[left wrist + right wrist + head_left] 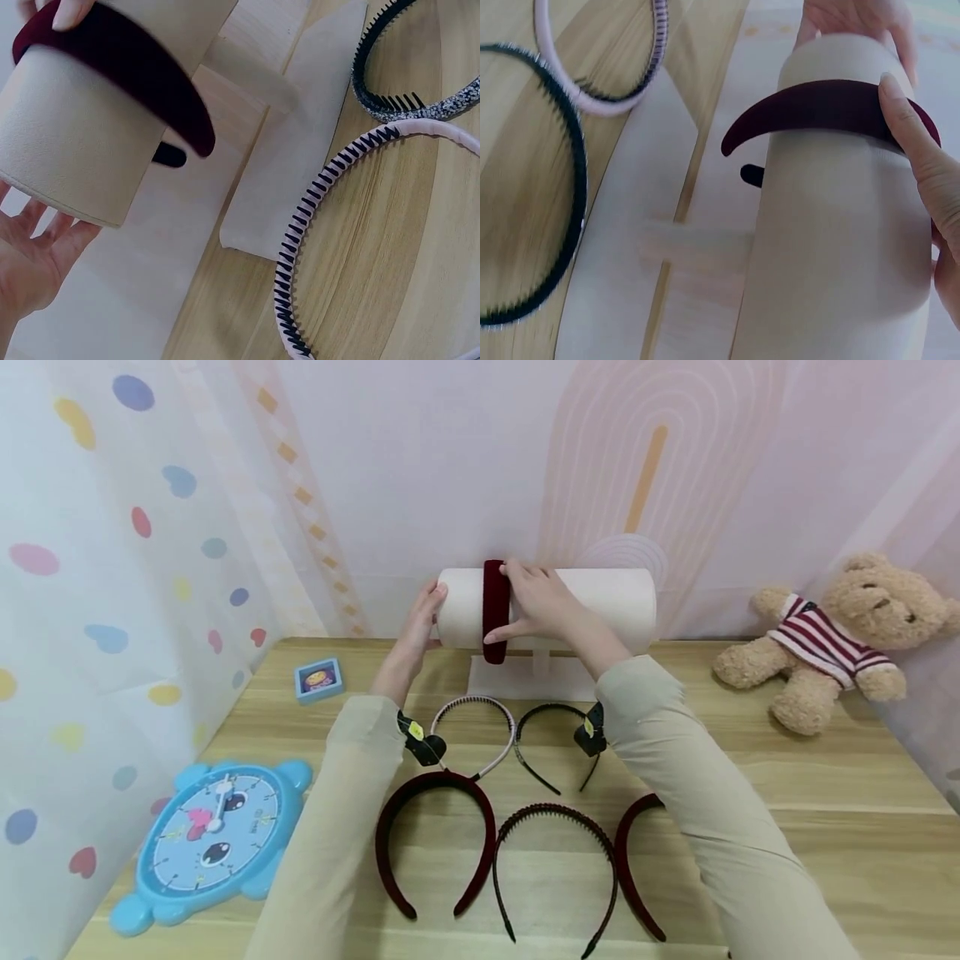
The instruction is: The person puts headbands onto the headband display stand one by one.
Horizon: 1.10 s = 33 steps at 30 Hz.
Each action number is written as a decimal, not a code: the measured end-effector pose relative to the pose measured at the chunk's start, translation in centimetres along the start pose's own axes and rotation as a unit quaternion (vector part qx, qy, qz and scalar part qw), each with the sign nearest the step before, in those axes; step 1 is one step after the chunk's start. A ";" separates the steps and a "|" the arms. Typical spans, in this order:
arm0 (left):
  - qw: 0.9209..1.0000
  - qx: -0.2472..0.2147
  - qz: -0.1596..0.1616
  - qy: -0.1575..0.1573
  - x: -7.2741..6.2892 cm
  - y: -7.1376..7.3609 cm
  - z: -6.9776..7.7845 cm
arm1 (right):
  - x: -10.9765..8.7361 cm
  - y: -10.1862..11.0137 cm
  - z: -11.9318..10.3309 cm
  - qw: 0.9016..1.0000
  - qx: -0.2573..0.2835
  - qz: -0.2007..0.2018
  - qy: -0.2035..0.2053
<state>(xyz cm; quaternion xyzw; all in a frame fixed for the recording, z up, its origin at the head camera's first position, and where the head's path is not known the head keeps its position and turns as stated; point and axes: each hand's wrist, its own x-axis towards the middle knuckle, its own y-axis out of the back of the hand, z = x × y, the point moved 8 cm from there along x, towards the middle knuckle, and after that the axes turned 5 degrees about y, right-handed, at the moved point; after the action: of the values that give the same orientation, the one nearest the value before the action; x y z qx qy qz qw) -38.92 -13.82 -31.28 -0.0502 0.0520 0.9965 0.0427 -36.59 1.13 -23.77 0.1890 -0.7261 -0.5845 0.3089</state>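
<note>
A cream headband stand (607, 602) with a padded horizontal roll stands at the back of the table. A dark red velvet headband (495, 610) sits around the roll, left of its middle. My right hand (536, 597) grips this headband, thumb on its front face (817, 109) and fingers over the top. One dark headband tip (169, 155) shows beyond the roll in the left wrist view. At the roll's left end, my left hand (416, 627) holds the end, its fingers (71, 236) against the rim. The left palm faces the end of the roll.
Nearer on the table lie a pale pink toothed headband (512, 727), a black one (525, 760), a dark red one (382, 839), a thin toothed one (555, 808) and another red one (626, 877). A toy clock (247, 852), small blue frame (321, 695) and teddy bear (806, 693) stand around them.
</note>
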 end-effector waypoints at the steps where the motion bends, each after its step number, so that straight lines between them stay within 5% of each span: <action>1: 1.000 0.000 -0.001 -0.001 0.0 0.0 0.0 | 0.2 -0.2 -0.3 1.000 -0.003 0.000 0.004; 22: 1.000 0.006 -0.008 -0.004 0.0 -0.6 -0.1 | 2.1 -1.5 -3.0 0.997 -0.068 -0.002 0.025; 28: 1.000 0.009 -0.011 -0.001 0.5 -1.1 0.0 | 1.2 -0.8 -1.8 0.996 -0.084 -0.019 -0.010; 33: 1.000 0.007 -0.013 -0.001 0.7 -1.5 0.1 | -1.7 0.7 1.7 0.998 -0.051 -0.021 -0.043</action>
<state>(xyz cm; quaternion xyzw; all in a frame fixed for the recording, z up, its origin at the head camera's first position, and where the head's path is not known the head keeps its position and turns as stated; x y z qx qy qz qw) -39.52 -12.26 -31.36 -0.0494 0.0580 0.9955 0.0563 -36.45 3.62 -23.73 0.1632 -0.7041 -0.6344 0.2743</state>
